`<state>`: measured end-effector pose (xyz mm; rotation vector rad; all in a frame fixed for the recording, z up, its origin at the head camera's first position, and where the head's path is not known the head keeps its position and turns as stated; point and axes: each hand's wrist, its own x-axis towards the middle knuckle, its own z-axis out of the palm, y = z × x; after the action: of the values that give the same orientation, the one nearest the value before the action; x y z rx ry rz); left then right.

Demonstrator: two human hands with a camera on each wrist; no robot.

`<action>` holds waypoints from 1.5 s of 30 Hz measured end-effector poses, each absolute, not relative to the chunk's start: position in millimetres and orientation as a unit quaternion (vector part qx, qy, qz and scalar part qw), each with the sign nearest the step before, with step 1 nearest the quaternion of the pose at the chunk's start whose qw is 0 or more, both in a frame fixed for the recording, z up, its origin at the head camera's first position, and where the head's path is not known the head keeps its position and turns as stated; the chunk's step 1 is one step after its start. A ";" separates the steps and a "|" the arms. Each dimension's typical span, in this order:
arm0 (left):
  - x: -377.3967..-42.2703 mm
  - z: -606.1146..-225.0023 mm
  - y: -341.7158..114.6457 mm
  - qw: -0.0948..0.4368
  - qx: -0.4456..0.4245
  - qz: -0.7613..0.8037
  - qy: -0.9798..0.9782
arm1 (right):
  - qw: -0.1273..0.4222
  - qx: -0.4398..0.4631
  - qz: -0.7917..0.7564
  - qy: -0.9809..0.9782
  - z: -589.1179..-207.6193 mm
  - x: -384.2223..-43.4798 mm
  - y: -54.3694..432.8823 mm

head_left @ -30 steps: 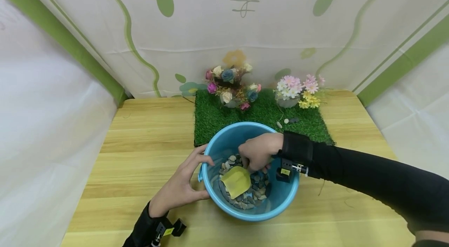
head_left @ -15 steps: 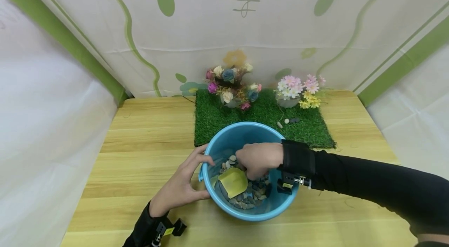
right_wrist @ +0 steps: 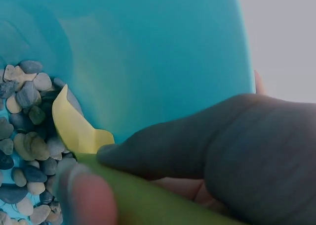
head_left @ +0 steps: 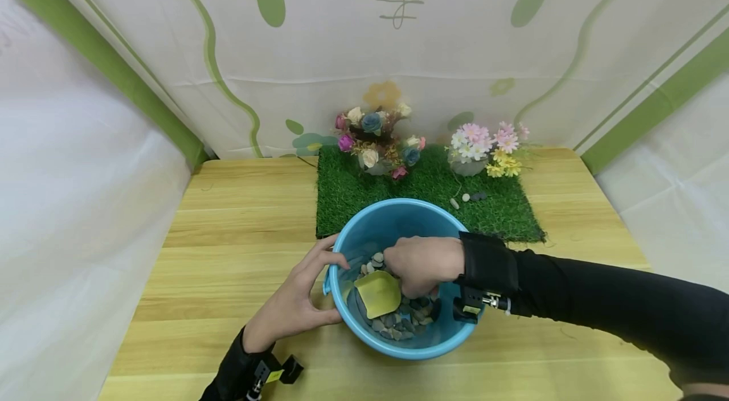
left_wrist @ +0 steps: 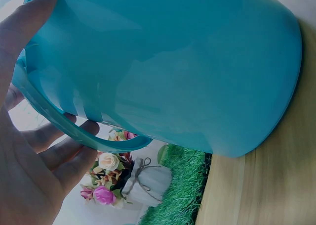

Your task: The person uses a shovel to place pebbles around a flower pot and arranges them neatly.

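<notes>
A light blue bucket [head_left: 398,216] stands upright on the wooden table, with grey and tan pebbles [head_left: 400,330] over its bottom. My left hand [head_left: 292,300] grips the bucket's left rim, one finger hooked over the edge and the thumb outside. In the left wrist view its other fingers lie by the blue bucket handle [left_wrist: 64,123]. Down inside the bucket, my right hand [head_left: 424,263] grips the handle of a yellow toy shovel [head_left: 378,295]. The right wrist view shows thumb and finger along the shovel's handle, its blade [right_wrist: 71,123] at the pebbles by the wall.
Behind the bucket lies a green artificial grass mat [head_left: 342,205]. Two pots of artificial flowers stand on it: mixed roses [head_left: 370,141] and pink, white and yellow blooms [head_left: 484,148]. Several loose stones [head_left: 466,197] lie on the mat. A printed cloth [head_left: 319,47] hangs behind the table.
My right hand has shifted slightly toward me inside the bucket, and the shovel blade has slid a little left over the pebbles. My left hand and the bucket stay put.
</notes>
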<state>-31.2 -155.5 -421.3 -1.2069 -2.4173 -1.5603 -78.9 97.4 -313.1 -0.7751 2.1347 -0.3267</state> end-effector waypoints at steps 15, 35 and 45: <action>-30.1 -419.6 -155.3 0.006 -0.383 -0.497 -0.779 | 0.473 -0.329 -0.104 0.811 -325.9 -98.5 99.7; -30.3 -420.9 -155.6 0.010 -0.386 -0.497 -0.777 | 0.502 -0.409 -0.117 0.753 -341.0 -119.4 102.0; -30.8 -420.6 -155.2 0.010 -0.386 -0.497 -0.777 | 0.503 -0.431 -0.123 0.739 -342.8 -125.6 106.0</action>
<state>-30.8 -155.2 -420.6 -1.2049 -2.4268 -1.5516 -125.6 106.0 -342.8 -1.0412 1.7844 -0.2965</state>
